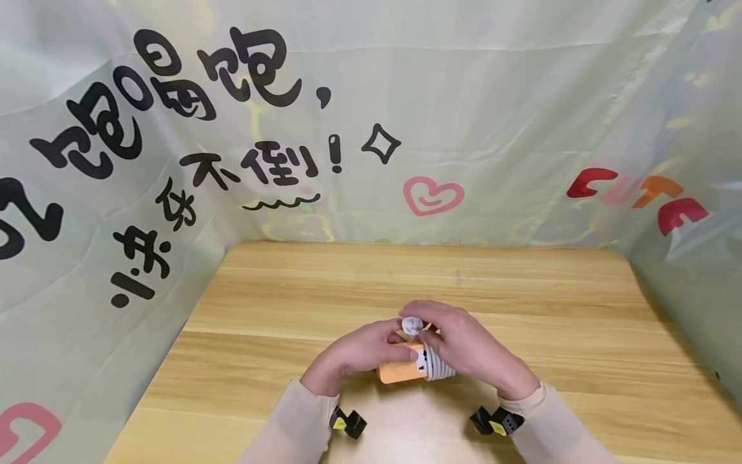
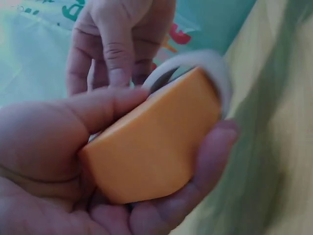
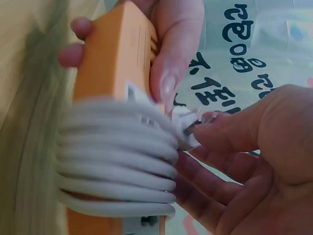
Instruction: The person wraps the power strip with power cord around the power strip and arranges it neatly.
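My left hand (image 1: 368, 348) grips an orange power strip (image 1: 397, 372) low over the table, thumb along its upper side. In the left wrist view, the fingers curl beneath the orange body (image 2: 151, 142). A pale grey cable (image 3: 117, 161) is wound around the strip in several side-by-side loops. Beside the loops, my right hand (image 1: 469, 341) pinches the cable's end at a whitish plug (image 1: 412, 326) between thumb and fingers. In the right wrist view, something clear and shiny covers the plug (image 3: 185, 117). A white panel with dark marks (image 1: 422, 359) shows next to the coil.
The wooden table (image 1: 278, 290) spreads out around both hands. Behind it and along its sides hangs a pale printed cloth (image 1: 493, 96) with black lettering. Small black devices, one (image 1: 348, 422) on the left and one (image 1: 496, 421) on the right, sit at the wrists.
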Demonstrator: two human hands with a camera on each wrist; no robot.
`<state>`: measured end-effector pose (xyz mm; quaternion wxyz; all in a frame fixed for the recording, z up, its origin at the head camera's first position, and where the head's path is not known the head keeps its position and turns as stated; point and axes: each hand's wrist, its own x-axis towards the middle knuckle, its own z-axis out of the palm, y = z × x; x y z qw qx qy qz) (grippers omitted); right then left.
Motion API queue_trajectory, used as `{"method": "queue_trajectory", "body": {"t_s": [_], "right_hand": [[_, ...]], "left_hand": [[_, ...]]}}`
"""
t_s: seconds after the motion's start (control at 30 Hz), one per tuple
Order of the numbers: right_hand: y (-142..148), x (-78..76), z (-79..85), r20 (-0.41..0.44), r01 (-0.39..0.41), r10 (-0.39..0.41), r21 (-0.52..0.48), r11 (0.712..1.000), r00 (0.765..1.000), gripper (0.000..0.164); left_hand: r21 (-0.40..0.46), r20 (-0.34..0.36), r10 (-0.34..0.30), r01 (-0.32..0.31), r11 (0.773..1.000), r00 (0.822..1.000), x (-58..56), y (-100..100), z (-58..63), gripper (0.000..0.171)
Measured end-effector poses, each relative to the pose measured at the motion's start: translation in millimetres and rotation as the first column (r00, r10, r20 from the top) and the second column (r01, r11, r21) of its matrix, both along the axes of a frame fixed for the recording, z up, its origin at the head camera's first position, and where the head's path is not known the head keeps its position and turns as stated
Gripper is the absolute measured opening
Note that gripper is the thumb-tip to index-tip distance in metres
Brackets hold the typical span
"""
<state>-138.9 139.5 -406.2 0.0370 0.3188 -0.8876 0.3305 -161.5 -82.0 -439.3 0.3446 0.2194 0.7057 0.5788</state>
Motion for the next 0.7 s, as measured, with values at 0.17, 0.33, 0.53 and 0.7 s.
{"method": "queue_trajectory", "body": {"t_s": [0.17,0.33,0.53,0.7], "right_hand": [[1,-4.9,-3.2,0.056,0.135,-0.136,0.013,0.991,0.989,0.038],[7,-8.6,-13.3,0.131,0.337,-0.342,0.058,0.940,0.930,0.034],[10,-13.7,-30.7,0.277,0.414,-0.434,0.132,0.901,0.857,0.063],[9,-14.6,-42.1,0.266,0.415,-0.432,0.119,0.902,0.862,0.076]], "left_hand": [[0.083,0.181,0.200,-0.218,0.972,0.963,-5.7,3,-13.3,0.058],[0.105,0.211,0.399,-0.427,0.898,0.892,-9.2,12,-23.9,0.053],[0.136,0.225,0.483,-0.518,0.844,0.846,-6.0,27,-35.4,0.054],[0.120,0.224,0.462,-0.495,0.861,0.858,-3.9,35,-39.1,0.049]]}}
